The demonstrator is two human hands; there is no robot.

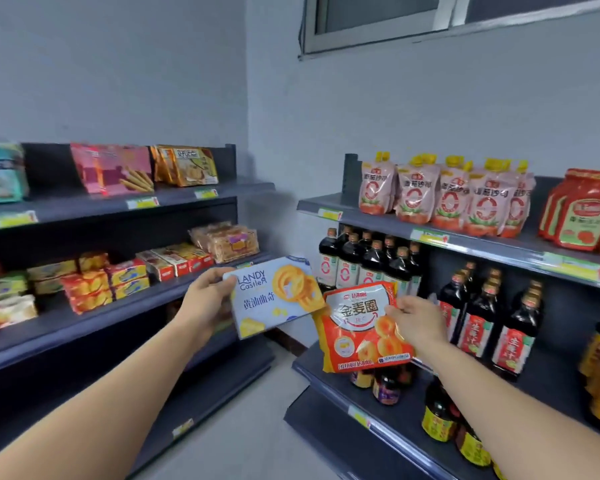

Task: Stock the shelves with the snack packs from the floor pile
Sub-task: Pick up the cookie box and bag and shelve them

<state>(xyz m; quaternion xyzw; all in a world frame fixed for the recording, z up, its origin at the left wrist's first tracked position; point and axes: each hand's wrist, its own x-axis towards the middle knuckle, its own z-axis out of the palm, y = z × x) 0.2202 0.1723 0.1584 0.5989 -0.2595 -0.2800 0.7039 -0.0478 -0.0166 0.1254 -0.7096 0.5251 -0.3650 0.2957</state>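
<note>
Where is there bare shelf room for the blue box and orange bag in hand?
Top left shelf: a gap between the teal pack and the pink packs. Middle left shelf: a bare front strip before the orange biscuit packs. The soy sauce bottles on the right stand crowded.

Window (pixel 395 15) top right, grey frame, set in pale wall (pixel 118 64). Right side, top row: pink pouches (pixel 444 195) with yellow caps, upright, packed side by side; red pouches (pixel 582 213) further right. Below: dark bottles (pixel 371 261), brown caps, several rows deep. Right of them: red-label bottles (pixel 478 317). Lowest, near: small jars (pixel 385 386), yellow-label bottles (pixel 439 414). Yellow-green price tags (pixel 428 236) along edges. Pale floor (pixel 250 427) at centre.
</note>
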